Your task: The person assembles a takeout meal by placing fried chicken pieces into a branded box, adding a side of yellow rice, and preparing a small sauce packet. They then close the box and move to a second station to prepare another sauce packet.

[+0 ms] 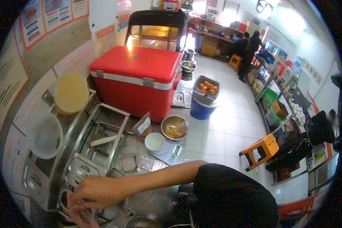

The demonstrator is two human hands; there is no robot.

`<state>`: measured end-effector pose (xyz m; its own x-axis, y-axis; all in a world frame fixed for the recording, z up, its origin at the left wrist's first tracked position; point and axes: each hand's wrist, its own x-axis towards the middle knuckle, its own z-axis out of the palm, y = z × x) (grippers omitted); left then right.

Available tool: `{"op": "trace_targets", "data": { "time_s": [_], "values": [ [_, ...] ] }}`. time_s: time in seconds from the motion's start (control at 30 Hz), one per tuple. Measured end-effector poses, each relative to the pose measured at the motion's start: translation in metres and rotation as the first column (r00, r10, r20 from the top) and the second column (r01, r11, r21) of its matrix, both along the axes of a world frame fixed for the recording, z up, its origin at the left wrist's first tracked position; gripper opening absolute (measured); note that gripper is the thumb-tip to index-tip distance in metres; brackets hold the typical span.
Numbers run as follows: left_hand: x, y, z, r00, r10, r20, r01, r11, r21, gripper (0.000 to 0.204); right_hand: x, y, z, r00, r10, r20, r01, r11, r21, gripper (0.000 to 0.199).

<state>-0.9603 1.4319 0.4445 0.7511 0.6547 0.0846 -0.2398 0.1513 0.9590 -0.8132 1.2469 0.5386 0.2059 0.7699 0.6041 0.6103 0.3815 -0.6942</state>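
Observation:
My bare right forearm reaches across the steel counter to the lower left. My right hand is bent over with its fingers curled together, touching my left hand. The left hand is partly cut off and blurred, with a shiny, clear plastic-like layer over it; its fingers cannot be made out. What the right fingers grip is hidden. Just behind the hands lie steel container lids. Farther right, a white bowl rests on a kitchen scale, beside a steel bowl holding yellowish food.
A red cooler box stands at the back of the counter. On the left are two round plastic tubs. A blue bucket carries a container of fried pieces. An orange stool and other people are to the right.

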Motion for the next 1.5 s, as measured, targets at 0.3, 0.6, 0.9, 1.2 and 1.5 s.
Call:
{"op": "trace_targets", "data": {
  "time_s": [0.3, 0.6, 0.9, 1.2, 1.5],
  "values": [
    [0.083, -0.133, 0.020, 0.872, -0.485, 0.069, 0.486, 0.874, -0.008, 0.067, 0.041, -0.134, 0.016, 0.953, -0.288, 0.094, 0.301, 0.937, -0.179, 0.020],
    [0.158, -0.248, 0.027, 0.807, -0.586, 0.076, 0.587, 0.783, -0.204, 0.074, 0.084, -0.245, 0.023, 0.900, -0.363, 0.240, 0.421, 0.865, -0.274, 0.020],
    [0.210, -0.323, -0.030, 0.775, -0.612, 0.154, 0.616, 0.681, -0.397, 0.069, 0.128, -0.315, 0.011, 0.861, -0.418, 0.289, 0.495, 0.819, -0.290, 0.017],
    [0.163, -0.321, -0.067, 0.937, -0.324, -0.131, 0.280, 0.921, -0.273, 0.051, 0.181, -0.343, -0.047, 0.791, -0.520, 0.322, 0.609, 0.711, -0.350, 0.011],
    [0.123, -0.308, -0.070, 0.947, -0.236, -0.218, 0.178, 0.950, -0.256, 0.044, 0.209, -0.339, -0.085, 0.792, -0.573, 0.212, 0.601, 0.667, -0.440, 0.015]
  ]
}}
